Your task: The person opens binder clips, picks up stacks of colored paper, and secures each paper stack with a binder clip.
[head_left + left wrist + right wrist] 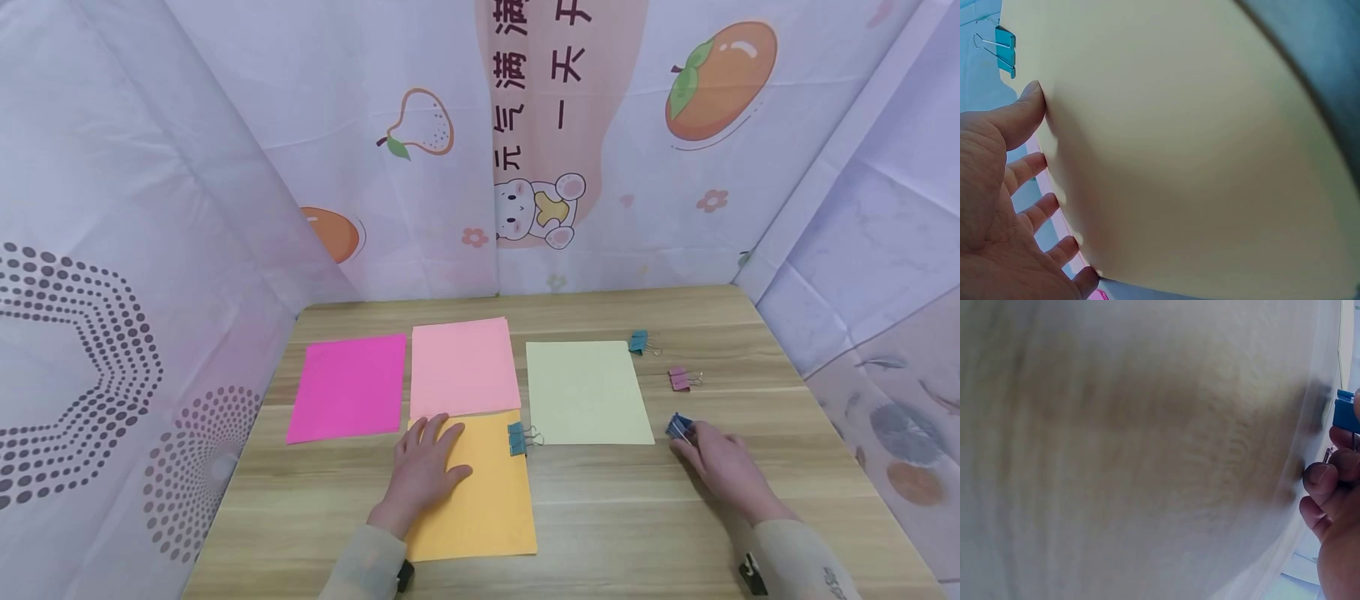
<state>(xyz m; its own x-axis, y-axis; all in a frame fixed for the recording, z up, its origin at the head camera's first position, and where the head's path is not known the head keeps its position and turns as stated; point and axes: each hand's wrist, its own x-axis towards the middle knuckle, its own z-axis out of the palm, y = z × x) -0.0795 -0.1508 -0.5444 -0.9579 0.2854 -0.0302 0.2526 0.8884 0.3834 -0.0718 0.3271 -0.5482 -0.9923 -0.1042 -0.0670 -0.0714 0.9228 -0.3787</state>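
Note:
My left hand (426, 471) rests with spread fingers on the upper left of an orange-yellow sheet of paper (487, 517). A teal binder clip (517, 439) sits on that sheet's upper right edge, its wire handles pointing right; the left wrist view shows this clip (1005, 51) beyond my thumb. My right hand (723, 467) holds a blue binder clip (679, 427) by the fingertips, close over the table right of the pale green paper (588, 392). At the right wrist view's edge, the blue clip (1346, 412) is partly cut off above my curled fingers (1321, 478).
Behind the orange-yellow sheet lies a light pink paper (463, 367), with a magenta paper (348, 387) to its left. Another teal binder clip (639, 342) and a dark pink binder clip (679, 379) lie at the right. Printed curtains (435, 233) surround the wooden table (600, 517).

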